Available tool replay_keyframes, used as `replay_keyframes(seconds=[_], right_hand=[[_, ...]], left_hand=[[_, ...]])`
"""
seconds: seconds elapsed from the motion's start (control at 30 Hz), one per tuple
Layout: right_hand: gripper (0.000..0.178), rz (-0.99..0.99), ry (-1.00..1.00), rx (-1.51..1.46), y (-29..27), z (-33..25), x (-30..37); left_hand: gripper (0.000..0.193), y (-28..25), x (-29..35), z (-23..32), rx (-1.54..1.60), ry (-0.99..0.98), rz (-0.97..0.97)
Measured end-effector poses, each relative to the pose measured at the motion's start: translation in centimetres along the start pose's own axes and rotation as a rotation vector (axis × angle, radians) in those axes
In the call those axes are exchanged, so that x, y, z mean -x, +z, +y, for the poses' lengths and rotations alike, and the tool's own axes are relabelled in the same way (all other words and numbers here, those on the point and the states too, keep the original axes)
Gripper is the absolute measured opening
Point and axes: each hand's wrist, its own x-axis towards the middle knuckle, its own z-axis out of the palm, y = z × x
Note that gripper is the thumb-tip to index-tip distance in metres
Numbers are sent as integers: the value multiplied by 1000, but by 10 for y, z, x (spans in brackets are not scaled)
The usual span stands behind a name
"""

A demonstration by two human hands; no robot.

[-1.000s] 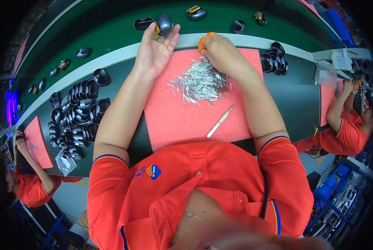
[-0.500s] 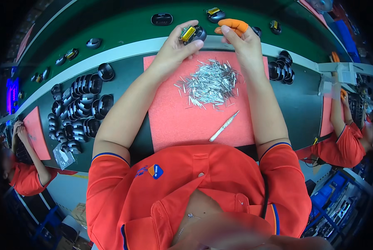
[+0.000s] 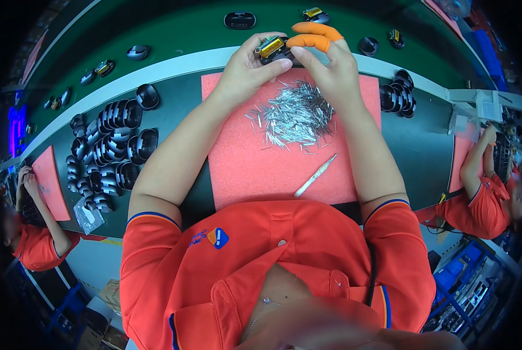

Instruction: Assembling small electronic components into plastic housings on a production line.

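Observation:
Over the far edge of the pink foam mat (image 3: 243, 175), my left hand (image 3: 246, 73) is closed round a small dark earbud-case shell (image 3: 279, 54) with a yellow-wrapped part (image 3: 271, 46) on top. My right hand (image 3: 334, 73), wearing orange finger cots on two fingers, is brought against the shell's right side. Its thumb and index finger are pinched there; whatever lies between them is too small or hidden to tell. Below both hands, a heap of thin silver metal pins (image 3: 299, 116) lies on the mat. A whitish pen-like tool (image 3: 315, 175) rests nearer me, touched by neither hand.
Dark shells (image 3: 112, 149) crowd the table at left, with a smaller group (image 3: 398, 96) at right. Beyond a pale rail, a green conveyor (image 3: 185, 29) carries a closed dark case (image 3: 240, 21) and several part-fitted shells (image 3: 314, 14). Co-workers in red sit on both sides.
My right hand has come left and down, its fingers now against the shell in my left hand. Pieces on the conveyor have shifted right. The right-hand co-worker's arms have moved.

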Motion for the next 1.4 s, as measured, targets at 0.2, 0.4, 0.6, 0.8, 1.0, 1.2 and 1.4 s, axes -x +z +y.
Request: replay_keyframes(seconds=[0.2, 0.4, 0.6, 0.8, 1.0, 1.2, 1.4], right_hand=[[15, 134, -33, -76, 9, 1, 1], [16, -72, -58, 19, -7, 3, -4], [18, 96, -65, 21, 9, -2, 1], [21, 84, -152, 100, 3, 3, -1], [24, 60, -103, -19, 11, -4, 2], [25, 64, -39, -85, 20, -5, 5], [28, 20, -71, 11, 21, -5, 5]], left_hand=[[53, 1, 2, 3, 32, -42, 22], [53, 3, 2, 3, -3, -15, 8], [53, 2, 1, 4, 17, -11, 9], [56, 1, 1, 3, 15, -20, 23], [56, 1, -2, -1, 63, 42, 55], [50, 1, -2, -7, -5, 92, 130], [47, 1, -4, -3, -59, -4, 160]])
